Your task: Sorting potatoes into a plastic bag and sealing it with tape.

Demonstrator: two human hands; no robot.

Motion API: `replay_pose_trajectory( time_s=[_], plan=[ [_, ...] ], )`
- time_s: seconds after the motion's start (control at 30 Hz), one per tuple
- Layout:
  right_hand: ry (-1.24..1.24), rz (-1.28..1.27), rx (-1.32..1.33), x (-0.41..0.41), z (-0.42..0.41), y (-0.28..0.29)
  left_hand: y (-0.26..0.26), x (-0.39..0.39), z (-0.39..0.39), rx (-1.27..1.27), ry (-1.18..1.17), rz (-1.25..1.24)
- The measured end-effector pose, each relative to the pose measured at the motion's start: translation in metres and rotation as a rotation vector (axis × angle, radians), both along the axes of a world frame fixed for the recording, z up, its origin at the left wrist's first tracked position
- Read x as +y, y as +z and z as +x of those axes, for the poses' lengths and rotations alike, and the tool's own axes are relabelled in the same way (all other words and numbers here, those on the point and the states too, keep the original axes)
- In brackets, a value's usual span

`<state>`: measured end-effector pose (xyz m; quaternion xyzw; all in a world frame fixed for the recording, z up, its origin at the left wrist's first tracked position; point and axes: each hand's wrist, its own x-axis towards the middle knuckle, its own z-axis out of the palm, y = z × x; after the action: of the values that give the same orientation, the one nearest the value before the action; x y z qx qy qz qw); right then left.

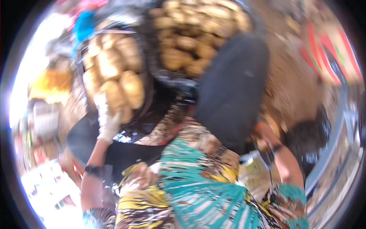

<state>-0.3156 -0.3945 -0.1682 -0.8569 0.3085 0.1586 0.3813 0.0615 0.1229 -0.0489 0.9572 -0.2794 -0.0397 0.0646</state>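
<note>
My left hand (107,123), in a white glove, touches the near left edge of a pile of potatoes (110,64) in a black plastic-lined container (145,94). A small potato lies beside its thumb; blur hides whether the fingers grip anything. Beyond my knee, my bare right hand (264,133) is down low at the right, touching or close beside a blurred, tan, potato-like object (271,124). Its fingertips are partly hidden. A second pile of potatoes (187,43) fills another black-lined container at the top centre.
My dark-clad leg (234,88) stands between the second pile and brown ground (288,83). A black plastic bag (306,137) lies right of my right hand. Red-and-white boxes or bags (331,54) are at the upper right, and a yellow-orange thing (51,84) at the left.
</note>
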Motion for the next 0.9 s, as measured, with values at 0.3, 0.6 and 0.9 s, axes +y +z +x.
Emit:
replay_pose_trajectory(
  time_s=[0.3, 0.6, 0.9],
  plan=[
    [-0.245, 0.861, -0.409, -0.004, 0.058, 0.206, 0.072, -0.042, -0.029, 0.042, 0.153, -0.917],
    [-0.16, 1.237, -0.452, -0.031, 0.137, 0.294, 0.109, -0.073, -0.09, 0.141, -0.59, -0.562],
    [0.442, 1.076, -0.199, 0.257, 0.318, 0.254, 0.035, 0.05, -0.008, -0.031, 0.433, 0.021]
  ],
)
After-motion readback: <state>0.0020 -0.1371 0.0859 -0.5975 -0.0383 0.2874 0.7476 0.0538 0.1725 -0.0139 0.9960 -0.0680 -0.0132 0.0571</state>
